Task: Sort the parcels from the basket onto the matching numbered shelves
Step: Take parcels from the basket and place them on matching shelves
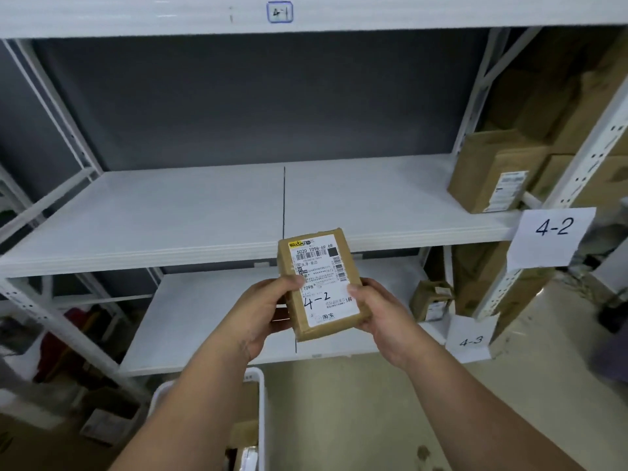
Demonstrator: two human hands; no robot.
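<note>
1. Fingers (289, 283) of both hands curl round a small cardboard parcel (321, 287): the left hand (263, 309) grips its left long edge with the thumb laid over the label, and the right hand (380, 317) grips the right long edge, thumb tip resting on the label's margin.
2. Both forearms reach up from about 6 o'clock, bare, converging on the parcel at the middle of the view; the palms face each other.
3. The parcel is a flat brown box held in the air, tilted so its top face looks back at the camera, its upper end leaning toward 12 o'clock.
4. A white shipping label covers most of that face, with barcodes, printed text and "4-2" handwritten in black near the lower end.
5. The parcel hangs in front of the edge of the shelf tagged "4-2" (204, 219), touching no shelf.
6. At 3 o'clock a paper tag reading 4-2 (552, 232) hangs on the upright; a tag reading 4-3 (470, 339) sits lower, toward 4 o'clock, and a 4-1 tag (279, 11) is at 12 o'clock.
7. Cardboard boxes (492, 175) stand at the right end of the 4-2 shelf, toward 2 o'clock.
8. A white basket (261, 402) sits at 6 o'clock between the forearms, with parcels inside.
</note>
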